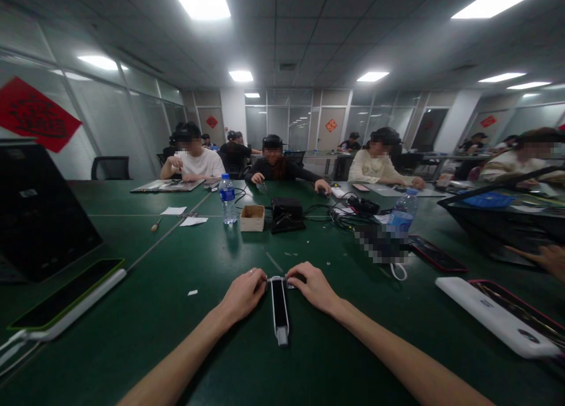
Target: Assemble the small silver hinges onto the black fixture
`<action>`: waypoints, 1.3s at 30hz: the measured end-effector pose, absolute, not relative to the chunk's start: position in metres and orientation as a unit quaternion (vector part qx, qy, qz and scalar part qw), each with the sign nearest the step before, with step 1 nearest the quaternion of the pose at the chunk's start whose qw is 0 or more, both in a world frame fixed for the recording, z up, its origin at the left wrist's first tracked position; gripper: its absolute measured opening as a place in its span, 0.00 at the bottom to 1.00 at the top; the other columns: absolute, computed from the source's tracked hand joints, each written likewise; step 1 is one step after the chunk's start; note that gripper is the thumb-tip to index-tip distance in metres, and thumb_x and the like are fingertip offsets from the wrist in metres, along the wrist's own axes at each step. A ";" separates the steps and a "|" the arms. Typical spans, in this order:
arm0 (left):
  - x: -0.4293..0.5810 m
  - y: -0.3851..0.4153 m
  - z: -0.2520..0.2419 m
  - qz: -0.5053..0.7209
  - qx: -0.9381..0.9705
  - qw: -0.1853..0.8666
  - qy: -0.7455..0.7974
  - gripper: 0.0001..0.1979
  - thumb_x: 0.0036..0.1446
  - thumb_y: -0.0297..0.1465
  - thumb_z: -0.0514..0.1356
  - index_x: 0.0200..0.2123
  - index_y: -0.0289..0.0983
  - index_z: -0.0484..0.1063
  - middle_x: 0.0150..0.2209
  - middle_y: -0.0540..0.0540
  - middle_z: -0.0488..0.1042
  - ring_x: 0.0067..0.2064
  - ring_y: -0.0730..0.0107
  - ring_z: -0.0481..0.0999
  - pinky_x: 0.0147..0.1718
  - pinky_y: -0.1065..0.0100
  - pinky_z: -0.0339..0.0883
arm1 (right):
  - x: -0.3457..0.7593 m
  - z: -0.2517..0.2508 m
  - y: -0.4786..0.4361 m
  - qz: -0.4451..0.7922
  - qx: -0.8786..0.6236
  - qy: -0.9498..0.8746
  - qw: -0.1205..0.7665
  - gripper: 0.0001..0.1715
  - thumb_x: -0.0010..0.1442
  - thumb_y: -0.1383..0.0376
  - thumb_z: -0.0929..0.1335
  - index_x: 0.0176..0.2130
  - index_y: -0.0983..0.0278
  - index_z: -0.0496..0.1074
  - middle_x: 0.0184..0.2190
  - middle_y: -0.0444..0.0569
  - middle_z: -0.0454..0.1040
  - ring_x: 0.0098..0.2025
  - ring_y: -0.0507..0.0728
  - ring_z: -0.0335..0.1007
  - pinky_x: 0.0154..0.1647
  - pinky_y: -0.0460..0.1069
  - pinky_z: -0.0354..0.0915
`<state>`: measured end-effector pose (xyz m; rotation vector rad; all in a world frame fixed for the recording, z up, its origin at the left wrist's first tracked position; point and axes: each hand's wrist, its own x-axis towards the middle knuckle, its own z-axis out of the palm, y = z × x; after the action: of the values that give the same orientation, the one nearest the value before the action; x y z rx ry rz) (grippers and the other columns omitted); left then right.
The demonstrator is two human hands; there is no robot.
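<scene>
While a green table (132, 329) is carrying the work, the left hand (245, 291) and right hand (315, 287) are flanking the far end of a slim black-and-white device (279, 306), which is lying between them. Their fingers are curling inward, but whether either grip is pinching anything is unclear. Fine two-handed work is seemingly the step underway; the next move is probably calling for steady, even fingertips.

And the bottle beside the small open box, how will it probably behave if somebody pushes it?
The bottle may tip, being tall and narrow. Once down, it could roll, since its body looks round. Its clear walls would probably flex.
</scene>
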<state>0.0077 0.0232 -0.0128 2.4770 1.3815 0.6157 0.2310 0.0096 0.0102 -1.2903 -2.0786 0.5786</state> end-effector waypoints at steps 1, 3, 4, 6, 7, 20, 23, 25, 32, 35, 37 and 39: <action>0.008 0.024 -0.013 0.210 0.847 0.119 0.474 0.06 0.61 0.29 0.50 0.38 0.38 0.66 0.35 0.48 0.71 0.36 0.68 0.71 0.35 0.69 0.62 | 0.231 0.010 0.010 0.224 -0.491 -0.784 0.307 0.07 0.59 0.67 0.66 0.37 0.62 0.74 0.36 0.47 0.75 0.41 0.55 0.68 0.45 0.51 0.64; 0.007 0.024 -0.013 0.211 0.846 0.119 0.475 0.05 0.61 0.29 0.50 0.38 0.38 0.65 0.35 0.49 0.70 0.35 0.68 0.71 0.35 0.69 0.62 | 0.230 0.009 0.010 0.234 -0.497 -0.776 0.311 0.07 0.58 0.68 0.66 0.38 0.62 0.74 0.36 0.47 0.75 0.40 0.55 0.69 0.44 0.51 0.65; 0.007 0.024 -0.013 0.212 0.847 0.119 0.473 0.05 0.61 0.29 0.51 0.38 0.38 0.66 0.35 0.49 0.71 0.35 0.68 0.71 0.35 0.69 0.62 | 0.230 0.008 0.011 0.240 -0.498 -0.770 0.320 0.07 0.58 0.68 0.67 0.38 0.62 0.74 0.36 0.47 0.75 0.40 0.55 0.70 0.43 0.50 0.65; 0.007 0.024 -0.012 0.215 0.848 0.117 0.469 0.05 0.61 0.29 0.51 0.38 0.38 0.66 0.35 0.49 0.71 0.36 0.68 0.71 0.35 0.69 0.62 | 0.229 0.006 0.011 0.260 -0.495 -0.754 0.345 0.09 0.57 0.68 0.67 0.40 0.63 0.74 0.37 0.47 0.75 0.39 0.54 0.71 0.43 0.50 0.66; 0.007 0.023 -0.012 0.217 0.849 0.116 0.467 0.05 0.61 0.29 0.51 0.38 0.38 0.66 0.35 0.48 0.71 0.36 0.68 0.71 0.35 0.69 0.62 | 0.229 0.005 0.012 0.274 -0.491 -0.746 0.357 0.09 0.57 0.68 0.67 0.40 0.64 0.73 0.37 0.48 0.75 0.39 0.54 0.72 0.43 0.49 0.67; 0.010 0.027 -0.007 0.208 0.843 0.138 0.476 0.09 0.63 0.30 0.47 0.38 0.40 0.67 0.39 0.48 0.68 0.37 0.68 0.70 0.38 0.68 0.64 | 0.246 0.006 0.032 0.074 -0.351 -0.900 0.247 0.08 0.60 0.72 0.65 0.39 0.64 0.72 0.36 0.49 0.75 0.41 0.55 0.67 0.42 0.50 0.62; 0.012 0.031 -0.004 0.200 0.845 0.142 0.476 0.10 0.63 0.29 0.46 0.39 0.40 0.66 0.40 0.48 0.67 0.37 0.69 0.70 0.40 0.69 0.64 | 0.249 0.003 0.040 -0.016 -0.304 -0.927 0.218 0.07 0.62 0.71 0.64 0.39 0.66 0.71 0.37 0.50 0.74 0.40 0.54 0.66 0.40 0.49 0.59; 0.014 0.033 -0.004 0.194 0.847 0.144 0.475 0.11 0.64 0.28 0.45 0.39 0.40 0.66 0.41 0.48 0.67 0.38 0.69 0.70 0.40 0.69 0.64 | 0.251 0.001 0.043 -0.041 -0.288 -0.933 0.213 0.07 0.63 0.71 0.63 0.39 0.66 0.70 0.36 0.51 0.74 0.39 0.54 0.66 0.39 0.49 0.59; 0.015 0.032 -0.003 0.191 0.844 0.131 0.484 0.10 0.64 0.28 0.45 0.39 0.40 0.65 0.40 0.48 0.67 0.38 0.69 0.70 0.38 0.68 0.63 | 0.248 0.002 0.039 0.008 -0.354 -0.906 0.233 0.08 0.63 0.66 0.63 0.37 0.65 0.71 0.35 0.51 0.74 0.38 0.56 0.65 0.40 0.51 0.58; 0.016 0.030 0.000 0.182 0.842 0.121 0.493 0.09 0.63 0.27 0.46 0.39 0.39 0.65 0.40 0.47 0.67 0.38 0.68 0.70 0.38 0.68 0.64 | 0.243 0.002 0.034 0.062 -0.401 -0.877 0.256 0.06 0.60 0.66 0.65 0.36 0.64 0.71 0.34 0.49 0.74 0.38 0.56 0.66 0.41 0.51 0.60; 0.016 0.028 0.001 0.175 0.840 0.115 0.500 0.09 0.62 0.27 0.46 0.39 0.39 0.65 0.40 0.46 0.67 0.37 0.68 0.71 0.37 0.68 0.64 | 0.238 0.002 0.030 0.100 -0.431 -0.852 0.280 0.05 0.59 0.67 0.65 0.34 0.64 0.72 0.32 0.48 0.74 0.37 0.56 0.65 0.41 0.51 0.60; 0.017 0.026 0.002 0.170 0.838 0.108 0.507 0.08 0.62 0.27 0.47 0.39 0.38 0.65 0.40 0.46 0.67 0.37 0.68 0.71 0.37 0.68 0.64 | 0.233 0.003 0.027 0.140 -0.469 -0.821 0.295 0.06 0.58 0.67 0.65 0.34 0.64 0.73 0.31 0.47 0.73 0.36 0.55 0.66 0.40 0.50 0.61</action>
<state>0.0167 0.0258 0.0016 2.4664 1.4910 0.4995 0.2334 0.0274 0.0032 -1.2482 -2.1847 0.3724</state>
